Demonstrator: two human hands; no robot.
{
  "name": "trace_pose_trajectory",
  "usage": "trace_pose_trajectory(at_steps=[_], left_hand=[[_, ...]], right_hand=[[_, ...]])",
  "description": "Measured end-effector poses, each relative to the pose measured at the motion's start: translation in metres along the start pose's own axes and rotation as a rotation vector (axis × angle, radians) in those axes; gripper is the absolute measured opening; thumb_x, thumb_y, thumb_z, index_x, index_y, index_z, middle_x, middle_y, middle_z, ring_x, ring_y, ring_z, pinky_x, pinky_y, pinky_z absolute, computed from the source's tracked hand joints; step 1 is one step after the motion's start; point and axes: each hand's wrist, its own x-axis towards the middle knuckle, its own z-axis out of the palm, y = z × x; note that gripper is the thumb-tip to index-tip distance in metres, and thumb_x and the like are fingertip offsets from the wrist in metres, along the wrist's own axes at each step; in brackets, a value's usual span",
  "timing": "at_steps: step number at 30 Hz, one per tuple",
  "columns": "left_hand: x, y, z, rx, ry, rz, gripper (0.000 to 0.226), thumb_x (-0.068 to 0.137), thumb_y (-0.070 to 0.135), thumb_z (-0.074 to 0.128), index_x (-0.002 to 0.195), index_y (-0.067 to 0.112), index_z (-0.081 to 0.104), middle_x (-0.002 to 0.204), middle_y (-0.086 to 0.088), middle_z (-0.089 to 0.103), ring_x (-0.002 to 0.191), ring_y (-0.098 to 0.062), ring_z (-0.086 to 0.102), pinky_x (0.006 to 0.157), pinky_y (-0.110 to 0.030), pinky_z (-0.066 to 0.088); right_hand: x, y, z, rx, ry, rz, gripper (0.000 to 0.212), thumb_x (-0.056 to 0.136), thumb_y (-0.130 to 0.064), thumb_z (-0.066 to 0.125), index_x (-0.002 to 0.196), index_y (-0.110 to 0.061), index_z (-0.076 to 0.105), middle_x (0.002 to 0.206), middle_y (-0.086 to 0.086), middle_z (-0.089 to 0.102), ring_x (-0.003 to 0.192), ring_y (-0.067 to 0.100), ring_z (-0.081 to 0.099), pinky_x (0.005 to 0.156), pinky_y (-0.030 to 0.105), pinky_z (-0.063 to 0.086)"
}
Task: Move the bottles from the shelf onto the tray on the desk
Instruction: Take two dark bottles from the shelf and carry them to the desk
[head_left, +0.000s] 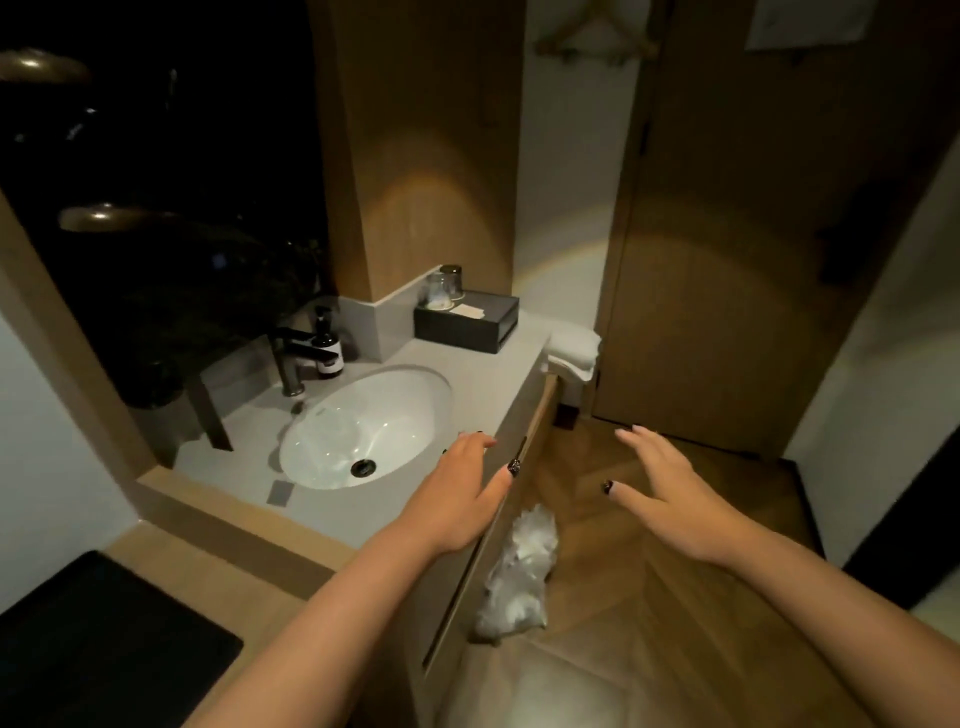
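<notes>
My left hand (462, 488) hovers over the front right edge of the grey vanity counter (483, 384), fingers apart and holding nothing. My right hand (670, 488) is out over the wooden floor, also spread and holding nothing. A dark pump bottle (328, 345) with a pale label stands behind the black tap (293, 358) at the back of the white basin (363, 431). At the far corner of the counter a black tray-like box (467, 322) carries two upturned glasses (444, 289) and a small card. No shelf is visible.
A folded white towel (571, 351) hangs off the counter's right end. A crumpled clear plastic bag (519, 577) lies on the floor beside the cabinet front. A wooden door (753, 234) stands ahead on the right. A black mat (104, 639) sits at the lower left.
</notes>
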Motion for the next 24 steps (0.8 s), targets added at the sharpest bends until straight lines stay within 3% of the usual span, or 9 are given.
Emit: trace_pose_trajectory(at_steps=[6, 13, 19, 24], left_hand=[[0.056, 0.023, 0.033, -0.029, -0.048, -0.006, 0.053, 0.097, 0.044, 0.039, 0.142, 0.017, 0.031, 0.151, -0.002, 0.032, 0.142, -0.015, 0.025, 0.115, -0.033, 0.025], [0.157, 0.017, 0.052, -0.032, -0.042, 0.043, 0.053, 0.098, 0.040, 0.040, 0.145, 0.018, 0.030, 0.158, -0.002, 0.022, 0.148, -0.013, 0.000, 0.116, -0.031, 0.013], [0.283, 0.004, 0.061, -0.037, -0.067, 0.044, 0.064, 0.097, 0.043, 0.039, 0.151, 0.021, 0.012, 0.160, 0.001, 0.013, 0.147, -0.016, 0.009, 0.118, -0.037, 0.016], [0.382, -0.004, 0.071, 0.018, -0.127, 0.091, 0.065, 0.097, 0.043, 0.040, 0.151, 0.023, 0.009, 0.160, 0.001, 0.013, 0.147, -0.017, 0.012, 0.118, -0.038, 0.021]], right_hand=[[0.029, 0.038, -0.018, -0.001, -0.021, -0.007, 0.068, 0.095, -0.048, 0.045, 0.151, -0.026, 0.014, 0.160, -0.008, 0.001, 0.147, 0.013, -0.004, 0.119, 0.038, 0.012], [0.115, 0.075, -0.021, 0.009, -0.022, 0.026, 0.072, 0.095, -0.048, 0.044, 0.152, -0.027, 0.006, 0.161, -0.005, 0.002, 0.148, 0.015, -0.003, 0.119, 0.037, 0.011], [0.227, 0.105, -0.041, -0.038, 0.020, 0.053, 0.071, 0.095, -0.045, 0.045, 0.152, -0.026, 0.008, 0.161, -0.005, 0.000, 0.148, 0.014, -0.004, 0.118, 0.035, 0.012], [0.319, 0.140, -0.059, -0.164, 0.040, 0.113, 0.071, 0.095, -0.046, 0.045, 0.152, -0.023, 0.009, 0.161, -0.001, 0.000, 0.148, 0.019, -0.004, 0.117, 0.039, 0.016]])
